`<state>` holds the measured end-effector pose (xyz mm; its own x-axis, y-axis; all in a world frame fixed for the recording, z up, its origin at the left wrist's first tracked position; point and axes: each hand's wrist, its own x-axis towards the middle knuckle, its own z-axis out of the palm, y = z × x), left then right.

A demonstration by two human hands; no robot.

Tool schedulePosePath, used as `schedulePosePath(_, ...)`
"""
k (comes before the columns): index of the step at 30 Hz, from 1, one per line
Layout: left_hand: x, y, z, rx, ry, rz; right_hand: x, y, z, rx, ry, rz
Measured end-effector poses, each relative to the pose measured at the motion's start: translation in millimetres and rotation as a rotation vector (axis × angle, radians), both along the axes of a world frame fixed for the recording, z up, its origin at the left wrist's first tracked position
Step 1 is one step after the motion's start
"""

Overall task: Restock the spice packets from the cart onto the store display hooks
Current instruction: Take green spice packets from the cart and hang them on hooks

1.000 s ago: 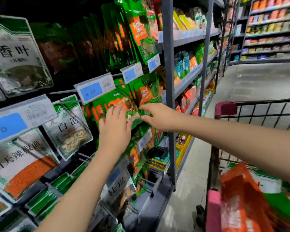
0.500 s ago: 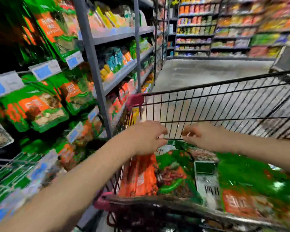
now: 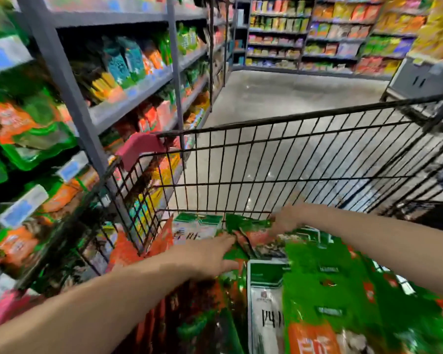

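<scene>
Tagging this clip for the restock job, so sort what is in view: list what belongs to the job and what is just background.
Job: left hand and right hand, both at the spice packets in the cart; hook display on the left.
Background: shelf goods beyond it; far shelves; floor.

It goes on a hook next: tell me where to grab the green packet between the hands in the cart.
Likely its far green edge, pinched from above: the green packet lies on the pile with that edge free, beside the right hand.
</scene>
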<state>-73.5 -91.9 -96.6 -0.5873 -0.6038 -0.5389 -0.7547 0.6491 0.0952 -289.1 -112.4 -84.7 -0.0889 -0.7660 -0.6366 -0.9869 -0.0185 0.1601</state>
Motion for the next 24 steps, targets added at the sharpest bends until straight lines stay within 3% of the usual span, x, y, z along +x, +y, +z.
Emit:
schedulePosePath(7,-3,3,-28,-0.067,-0.008,0.03,42,-25,-47,0.298,-0.088,-0.034)
schedulePosePath(17,2,-2,-28,-0.03,-0.028,0.065,48,-37,-57,0.158,-0.115,-0.036)
schedulePosePath(24,0,-1,-21,-0.016,-0.081,0.073,57,-39,-70,-0.108,-0.077,-0.068)
